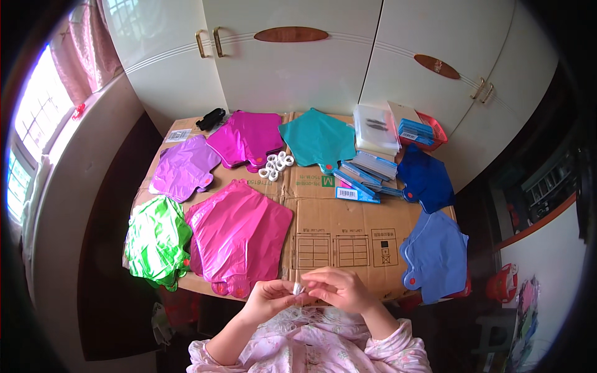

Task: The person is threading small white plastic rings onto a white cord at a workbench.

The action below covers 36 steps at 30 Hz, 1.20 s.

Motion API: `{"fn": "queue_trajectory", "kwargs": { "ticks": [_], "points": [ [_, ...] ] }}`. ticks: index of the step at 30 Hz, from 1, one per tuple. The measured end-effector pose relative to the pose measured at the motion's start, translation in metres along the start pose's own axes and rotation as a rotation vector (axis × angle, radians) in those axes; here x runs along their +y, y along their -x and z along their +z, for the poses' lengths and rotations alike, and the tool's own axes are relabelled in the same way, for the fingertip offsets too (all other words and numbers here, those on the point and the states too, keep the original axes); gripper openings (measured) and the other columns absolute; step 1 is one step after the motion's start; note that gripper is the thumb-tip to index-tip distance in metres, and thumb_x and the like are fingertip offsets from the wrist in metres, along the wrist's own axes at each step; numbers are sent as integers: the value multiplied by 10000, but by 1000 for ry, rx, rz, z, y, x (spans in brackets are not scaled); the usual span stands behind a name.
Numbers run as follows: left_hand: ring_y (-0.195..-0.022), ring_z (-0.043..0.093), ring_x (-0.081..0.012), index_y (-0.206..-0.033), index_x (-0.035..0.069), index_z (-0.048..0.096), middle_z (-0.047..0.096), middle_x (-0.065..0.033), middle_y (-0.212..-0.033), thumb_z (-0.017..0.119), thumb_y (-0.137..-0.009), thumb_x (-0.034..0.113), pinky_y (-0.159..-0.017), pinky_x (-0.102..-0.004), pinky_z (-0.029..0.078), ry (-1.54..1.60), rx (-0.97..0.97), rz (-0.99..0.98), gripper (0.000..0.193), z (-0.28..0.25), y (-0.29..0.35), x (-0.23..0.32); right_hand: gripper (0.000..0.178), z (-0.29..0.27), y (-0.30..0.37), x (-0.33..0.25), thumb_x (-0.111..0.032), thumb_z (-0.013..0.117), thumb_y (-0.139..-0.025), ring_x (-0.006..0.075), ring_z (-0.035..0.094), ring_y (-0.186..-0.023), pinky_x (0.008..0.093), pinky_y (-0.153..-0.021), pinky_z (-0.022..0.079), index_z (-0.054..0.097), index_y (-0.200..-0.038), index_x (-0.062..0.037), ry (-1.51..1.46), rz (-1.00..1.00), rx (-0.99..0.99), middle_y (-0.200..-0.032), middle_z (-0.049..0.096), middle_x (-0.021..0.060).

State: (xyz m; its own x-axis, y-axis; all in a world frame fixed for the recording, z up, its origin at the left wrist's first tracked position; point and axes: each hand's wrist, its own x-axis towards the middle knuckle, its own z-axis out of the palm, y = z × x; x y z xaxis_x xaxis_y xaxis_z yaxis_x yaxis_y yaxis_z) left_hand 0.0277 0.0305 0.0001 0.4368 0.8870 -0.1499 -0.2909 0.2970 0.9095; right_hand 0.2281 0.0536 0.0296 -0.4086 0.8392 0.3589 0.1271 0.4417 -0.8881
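At the table's near edge, my left hand [271, 301] pinches a small white roll [298, 288], which looks like wound ribbon or string. My right hand [342, 290] is closed at the roll's other side, its fingertips against it. Just beyond my left hand lies a stack of flat pink foil sheets [242, 230], looking like uninflated balloons with rounded tabs. Farther back sits a small heap of similar white rolls [272, 168].
Cardboard [323, 217] covers the table. Around it lie green [158, 239], lilac [183, 166], magenta [245, 138], teal [318, 138], dark blue [426, 180] and light blue [437, 255] foil stacks. Blue-and-white packets [367, 174], clear bags [375, 127] and a red basket [438, 129] stand back right.
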Motion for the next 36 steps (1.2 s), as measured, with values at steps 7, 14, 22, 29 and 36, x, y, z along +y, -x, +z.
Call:
{"fn": "queue_trajectory", "kwargs": {
  "ticks": [7, 14, 22, 29, 36],
  "points": [
    [-768, 584, -64, -909, -33, 607, 632, -38, -840, 621, -813, -15, -681, -189, 469, 58, -135, -22, 99, -3, -1, -2, 216, -7, -7, 16, 10, 669, -754, 124, 626, -781, 231, -704, 513, 627, -965, 29, -224, 168, -332, -886, 650, 82],
    [-828, 582, -94, -938, 5, 465, 580, -42, -855, 615, -809, -31, -711, -227, 490, 99, -88, 46, 201, 7, -1, -3, 143, 1, 0, 19, 11, 642, -791, 103, 612, -776, 224, -704, 511, 612, -928, 32, -389, 337, -273, -828, 634, 54],
    [-877, 568, -105, -932, 38, 391, 508, -44, -858, 598, -809, -49, -724, -234, 488, 0, 6, 132, 255, 9, -3, -5, 119, -2, -7, 6, -64, 646, -799, 118, 609, -740, 244, -659, 489, 630, -889, 12, -60, 207, -234, -797, 628, 47],
    [-829, 563, -78, -866, 30, 442, 565, -49, -836, 643, -776, -47, -673, -199, 470, -100, 247, 246, 233, 6, -8, -8, 101, 3, -14, 8, -56, 637, -802, 110, 568, -716, 231, -654, 457, 634, -879, 10, -80, 273, -135, -788, 616, 36],
    [-856, 572, -120, -870, -6, 480, 603, -103, -939, 580, -776, -100, -769, -228, 461, -48, 403, 411, 167, -10, -14, -6, 83, 5, -39, 42, -53, 630, -816, 56, 539, -682, 209, -625, 449, 644, -876, 3, -394, 473, -76, -776, 627, 2]
  ]
}}
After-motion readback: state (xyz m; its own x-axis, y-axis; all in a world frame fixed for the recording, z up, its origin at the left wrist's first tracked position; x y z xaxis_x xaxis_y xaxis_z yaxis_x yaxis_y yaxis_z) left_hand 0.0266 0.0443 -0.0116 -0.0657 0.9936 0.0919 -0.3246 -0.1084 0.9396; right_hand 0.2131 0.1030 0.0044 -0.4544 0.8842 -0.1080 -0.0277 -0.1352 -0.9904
